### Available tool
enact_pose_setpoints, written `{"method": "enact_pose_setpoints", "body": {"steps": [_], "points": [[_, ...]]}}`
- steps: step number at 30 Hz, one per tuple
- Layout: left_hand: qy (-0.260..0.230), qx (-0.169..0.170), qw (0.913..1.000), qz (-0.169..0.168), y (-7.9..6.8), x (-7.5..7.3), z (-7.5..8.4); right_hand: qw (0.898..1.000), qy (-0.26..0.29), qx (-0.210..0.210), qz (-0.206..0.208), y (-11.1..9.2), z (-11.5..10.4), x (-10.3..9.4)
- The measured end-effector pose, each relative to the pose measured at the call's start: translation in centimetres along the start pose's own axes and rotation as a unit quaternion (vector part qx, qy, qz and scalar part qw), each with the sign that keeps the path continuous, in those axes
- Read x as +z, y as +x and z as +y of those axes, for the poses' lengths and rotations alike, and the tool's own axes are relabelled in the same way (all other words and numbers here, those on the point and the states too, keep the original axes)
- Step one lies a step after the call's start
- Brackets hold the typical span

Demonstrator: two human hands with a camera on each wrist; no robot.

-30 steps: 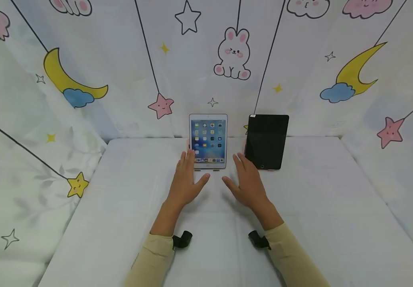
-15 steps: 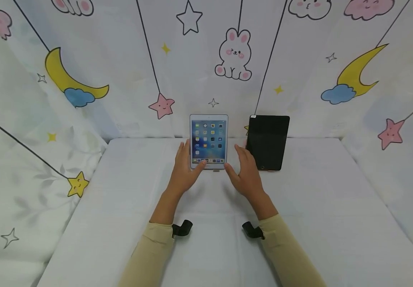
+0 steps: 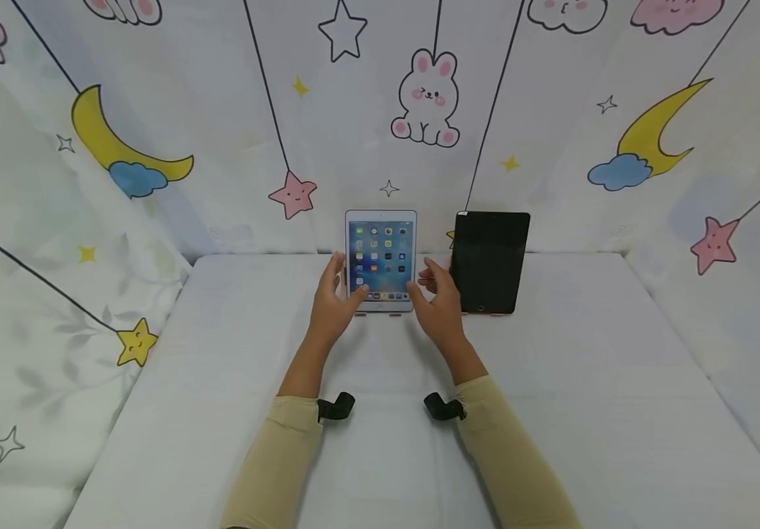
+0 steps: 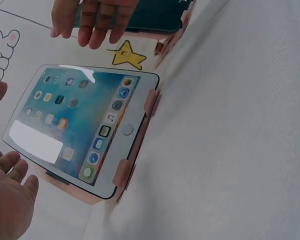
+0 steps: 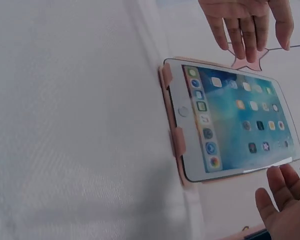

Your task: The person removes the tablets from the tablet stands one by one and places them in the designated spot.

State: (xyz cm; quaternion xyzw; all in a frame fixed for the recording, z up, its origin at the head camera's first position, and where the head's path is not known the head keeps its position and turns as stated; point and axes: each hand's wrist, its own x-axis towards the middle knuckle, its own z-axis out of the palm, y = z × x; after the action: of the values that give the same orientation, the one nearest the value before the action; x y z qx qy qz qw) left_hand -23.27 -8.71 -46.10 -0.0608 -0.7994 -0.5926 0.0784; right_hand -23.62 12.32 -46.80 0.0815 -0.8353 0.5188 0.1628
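Observation:
A white tablet (image 3: 382, 261) with a lit screen of app icons leans on a pink stand (image 4: 122, 172), whose two lips hold its lower edge. My left hand (image 3: 335, 305) is at the tablet's left edge, thumb in front of the lower corner; in the left wrist view its fingertips (image 4: 32, 182) are close beside the edge. Across from it, my right hand (image 3: 438, 301) is at the right edge with fingers relaxed and partly bent. A gap shows between that hand (image 4: 97, 20) and the tablet in the left wrist view. Neither hand grips anything.
A second tablet (image 3: 490, 261), black with a dark screen, stands tilted just right of my right hand, on a similar pink stand (image 4: 162, 47). A white cloth (image 3: 380, 470) covers the table. Behind hangs a printed curtain (image 3: 241, 110) with moons, stars and a bunny.
Both hands have moved forward and slightly closer around the white tablet. The right hand has shifted left, away from the black tablet, and its fingers are more bent. Both tablets stay in place.

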Motion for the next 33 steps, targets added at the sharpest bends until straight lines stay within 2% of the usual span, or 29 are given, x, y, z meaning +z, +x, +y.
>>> {"method": "enact_pose_setpoints", "body": {"steps": [7,17,23,30,33], "points": [[-0.038,-0.016,0.9991,0.011,0.6,0.3,-1.2,0.998,0.008,0.051,0.029,0.4,1.2,1.6],[-0.105,-0.031,0.9933,0.037,0.7,0.6,-2.6,0.986,0.077,0.145,0.035,0.2,1.8,2.7],[-0.12,-0.052,0.9908,0.036,0.7,0.9,-3.5,0.981,0.095,0.153,0.065,0.3,2.8,3.2],[-0.146,-0.082,0.9849,0.045,0.7,1.0,-4.1,0.98,0.09,0.169,0.061,0.1,3.7,3.4],[-0.145,-0.084,0.9841,0.058,0.8,1.3,-4.6,0.978,0.089,0.178,0.057,-0.1,3.9,3.4]]}}
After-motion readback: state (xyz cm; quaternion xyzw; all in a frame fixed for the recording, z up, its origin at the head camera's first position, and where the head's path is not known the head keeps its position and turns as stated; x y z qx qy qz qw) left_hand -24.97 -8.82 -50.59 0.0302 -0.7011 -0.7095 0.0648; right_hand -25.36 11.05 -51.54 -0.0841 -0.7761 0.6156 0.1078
